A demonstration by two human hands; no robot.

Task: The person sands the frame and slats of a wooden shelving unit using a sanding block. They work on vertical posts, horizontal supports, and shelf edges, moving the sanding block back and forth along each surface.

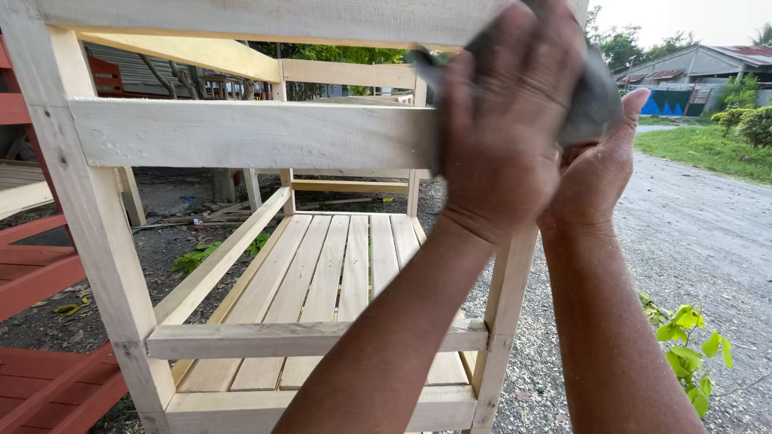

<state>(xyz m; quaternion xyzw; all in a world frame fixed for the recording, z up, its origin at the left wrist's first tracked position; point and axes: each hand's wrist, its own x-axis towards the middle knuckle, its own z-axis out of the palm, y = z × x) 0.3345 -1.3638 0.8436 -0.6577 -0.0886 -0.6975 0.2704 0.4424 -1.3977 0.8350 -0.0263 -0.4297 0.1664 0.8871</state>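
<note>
A bare wooden frame stands before me, with a wide cross rail (241, 133) and a slatted shelf (322, 273) lower down. My left hand (498, 120) lies flat, fingers up, and presses a grey abrasive sheet (593, 100) against the frame's upper right post, where the rail meets it. Just behind and to the right, my right hand (591, 173) grips the sheet's right edge, thumb pointing up. The hands hide most of the sheet and the top of the post (503, 321).
Red painted wooden pieces (32, 273) stand close on the left. A gravel road (691, 233) runs along the right, with a small green plant (683, 337) by my right forearm. Dirt ground, timber scraps and houses (700, 64) lie beyond the frame.
</note>
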